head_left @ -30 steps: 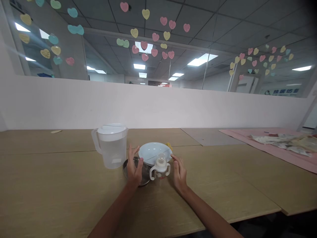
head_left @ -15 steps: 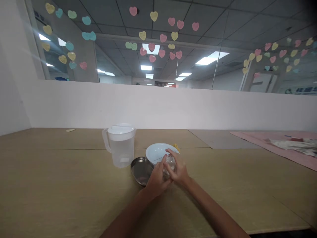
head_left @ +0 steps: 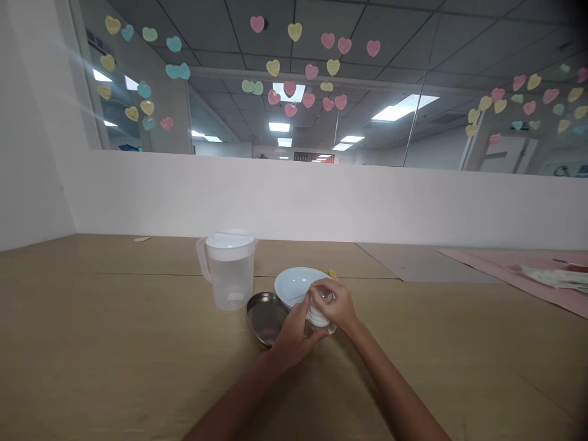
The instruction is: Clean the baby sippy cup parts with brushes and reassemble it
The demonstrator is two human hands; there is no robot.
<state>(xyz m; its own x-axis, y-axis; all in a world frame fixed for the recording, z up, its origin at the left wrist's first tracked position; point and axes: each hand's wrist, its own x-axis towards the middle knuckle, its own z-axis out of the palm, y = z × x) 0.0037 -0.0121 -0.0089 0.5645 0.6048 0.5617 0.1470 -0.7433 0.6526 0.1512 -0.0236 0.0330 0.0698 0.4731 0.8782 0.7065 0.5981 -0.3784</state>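
My left hand (head_left: 295,334) is wrapped around the side of a small clear round container (head_left: 331,329), with something white and round (head_left: 318,316) showing at its top. Over it, my right hand (head_left: 339,303) has its fingers curled on a clear lid-like piece (head_left: 327,297), mostly covered by the fingers. Just behind the hands sits a white bowl (head_left: 294,283) with a thin stick or handle across it. A round metal dish (head_left: 265,318) lies at the left, partly behind my left hand.
A lidded translucent plastic pitcher (head_left: 232,272) stands left of the bowl. Something small and yellow (head_left: 332,274) shows behind the bowl. On the far right, a pink sheet (head_left: 496,260) carries a white packet (head_left: 551,277). A white wall (head_left: 220,196) runs behind the table.
My right hand has tilted and lifted the clear piece, its fingers curling further over it. White now shows at the container's top. The whole view has shifted slightly.
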